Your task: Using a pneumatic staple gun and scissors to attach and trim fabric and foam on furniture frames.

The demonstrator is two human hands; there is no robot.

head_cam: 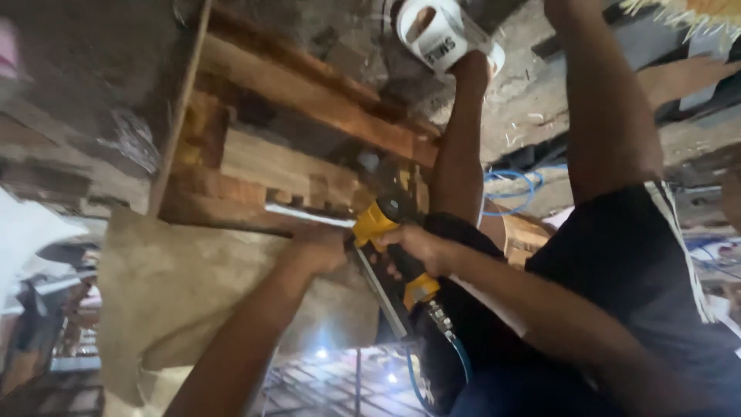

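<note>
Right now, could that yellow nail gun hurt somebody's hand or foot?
Maybe. The left hand rests on the wooden frame close beside the yellow nail gun that the right hand grips, so a stray nail could hit fingers. The blue air hose loops near the sandalled foot, so it might snag.

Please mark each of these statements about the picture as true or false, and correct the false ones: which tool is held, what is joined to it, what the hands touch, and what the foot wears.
1. A yellow and black nail gun is held by the right hand. True.
2. A red hose runs from the tool's handle. False: the hose is blue.
3. The left hand rests by the tan sheet near the wooden frame. True.
4. The foot wears a black boot. False: it wears a white sandal.
</note>
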